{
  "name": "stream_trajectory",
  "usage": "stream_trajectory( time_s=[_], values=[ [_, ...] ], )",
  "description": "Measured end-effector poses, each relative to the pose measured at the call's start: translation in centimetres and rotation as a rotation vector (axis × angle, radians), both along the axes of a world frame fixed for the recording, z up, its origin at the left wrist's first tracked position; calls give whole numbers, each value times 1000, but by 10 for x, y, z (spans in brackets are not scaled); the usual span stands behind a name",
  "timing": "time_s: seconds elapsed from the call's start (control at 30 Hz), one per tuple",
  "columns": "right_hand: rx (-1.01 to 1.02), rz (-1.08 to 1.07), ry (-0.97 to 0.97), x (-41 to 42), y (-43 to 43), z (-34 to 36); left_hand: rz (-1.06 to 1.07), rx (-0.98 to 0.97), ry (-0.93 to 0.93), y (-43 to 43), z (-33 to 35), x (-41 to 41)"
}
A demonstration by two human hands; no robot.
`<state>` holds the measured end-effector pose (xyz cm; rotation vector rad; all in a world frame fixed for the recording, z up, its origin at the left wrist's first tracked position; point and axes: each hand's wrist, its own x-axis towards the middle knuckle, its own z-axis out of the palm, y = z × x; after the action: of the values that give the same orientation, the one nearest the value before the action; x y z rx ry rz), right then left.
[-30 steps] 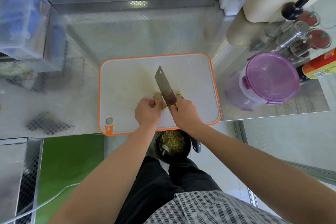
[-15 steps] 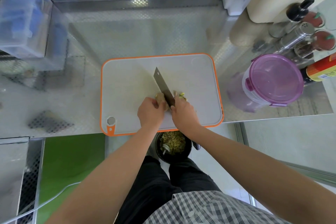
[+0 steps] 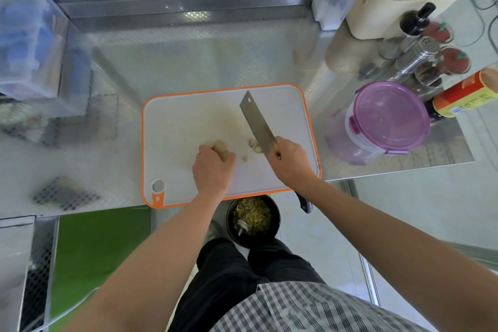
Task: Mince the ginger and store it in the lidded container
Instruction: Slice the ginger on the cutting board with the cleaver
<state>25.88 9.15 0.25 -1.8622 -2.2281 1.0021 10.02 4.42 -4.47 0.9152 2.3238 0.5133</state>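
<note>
1. Centre of the frame: a white cutting board (image 3: 188, 121) with an orange rim lies on the steel counter (image 3: 188, 56), its near edge right at the counter's front lip.
2. Left hand (image 3: 213, 170), lower middle of the board: the fingers are curled down over a knob of ginger (image 3: 220, 148), pinning it to the board. Only the tan top of the knob peeks out past the knuckles.
3. Right hand (image 3: 292, 163), at the board's lower right corner: it is wrapped tight around the handle of a cleaver (image 3: 256, 122). The dark end of the handle pokes out below the wrist.
4. The blade slants up and to the left from that hand, its tip toward the top middle of the board. I cannot tell whether its edge touches the board.
5. A few small cut pieces (image 3: 253, 145) sit just left of the blade's heel, with one more between them and the left hand. There is a clear gap between knob and blade.
6. Right of the board and apart from it stands the lidded container (image 3: 388, 118): clear walls, purple lid on top, clips at the sides.
7. Upper right corner: a crowd of bottles and shakers (image 3: 415, 56) behind the container.
8. Bottom centre, below the counter's lip: a dark round bin (image 3: 253, 219) holding chopped scraps, by the person's legs.
9. Upper left: a clear plastic box (image 3: 27, 43) on the counter.
</note>
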Motion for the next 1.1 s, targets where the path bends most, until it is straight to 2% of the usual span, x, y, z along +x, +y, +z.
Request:
stream_trajectory(
  time_s=[0.13, 0.3, 0.47, 0.6, 0.7, 0.77, 0.93, 1.0, 1.1],
  values=[
    [59, -69, -104, 11, 3, 2, 24, 29, -19, -7, 3, -3],
    [-3, -37, -243, 7, -12, -9, 52, 72, -47, -17, 2, -5],
    [15, 119, -186, -34, -40, -10, 85, 171, -73, -34, 5, -9],
    [80, 26, -166, -31, -33, -7, 156, 244, -23, -48, 9, -23],
    [99, -47, -238, -17, -30, -8, 170, 296, 30, -57, 9, -38],
    [94, -3, -298, -26, -42, -10, 167, 283, 48, -61, 8, -46],
    [78, 143, -240, -68, -72, -12, 125, 311, -40, -72, 9, -55],
    [101, 92, -217, -63, -61, -7, 113, 317, -47, -73, 11, -54],
    [153, -111, -218, -40, -37, -1, 53, 323, -64, -71, 12, -55]
  ],
)
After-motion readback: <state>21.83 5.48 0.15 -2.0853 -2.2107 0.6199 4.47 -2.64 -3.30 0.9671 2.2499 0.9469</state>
